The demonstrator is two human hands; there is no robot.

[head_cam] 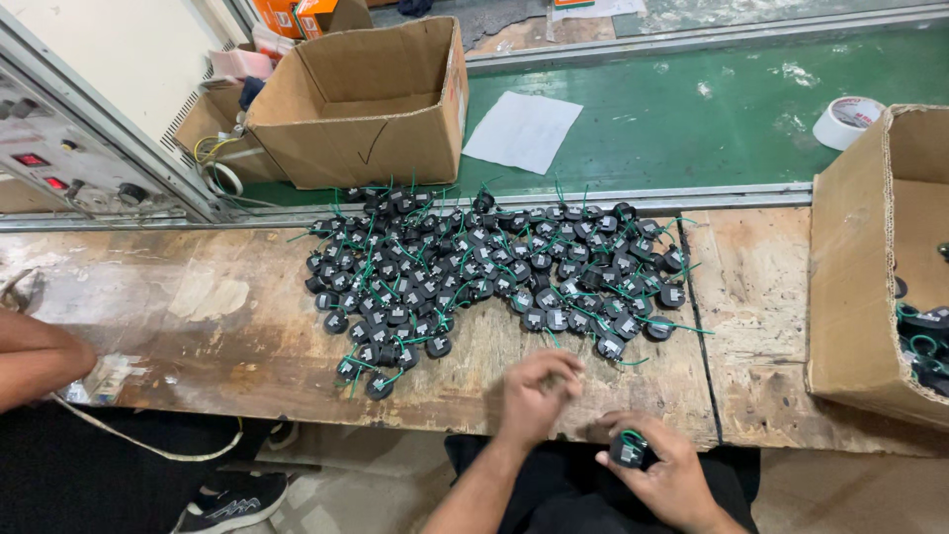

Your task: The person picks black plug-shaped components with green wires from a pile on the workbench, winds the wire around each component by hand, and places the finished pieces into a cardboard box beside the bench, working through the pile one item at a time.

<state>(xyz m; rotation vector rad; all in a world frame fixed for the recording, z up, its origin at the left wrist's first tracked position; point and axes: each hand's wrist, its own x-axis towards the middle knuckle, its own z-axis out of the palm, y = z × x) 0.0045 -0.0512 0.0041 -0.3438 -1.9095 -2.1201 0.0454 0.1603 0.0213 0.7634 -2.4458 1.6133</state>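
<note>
From the head view, the right hand (664,465) is closed around one small black round part (629,449) with a loop of green wire on top, holding it just off the near edge of the counter (227,326), over the person's lap. The left hand (539,388) rests at the counter's front edge with its fingers curled in; whether it pinches anything I cannot tell, as the fingertips are tucked under.

The step in hand looks like working on a single piece picked from the heap: the held part is turned toward the person, wire side up. The next move would seem to call for the left hand to come across and steady or handle the thin wire, which needs a fine pinch more than force.

The part itself is a squat dark disc, matte, with a pale patch on one face. Many like it lie in a wide pile (474,267) on the worn wooden counter, well in front of both hands, their green wires tangled together.

A cardboard box (860,297) at the right holds more such parts. An open empty-looking box (371,99), a sheet of paper (522,131) and a roll of tape (845,121) lie on the green surface beyond. Another person's arm (40,361) shows at the left.
</note>
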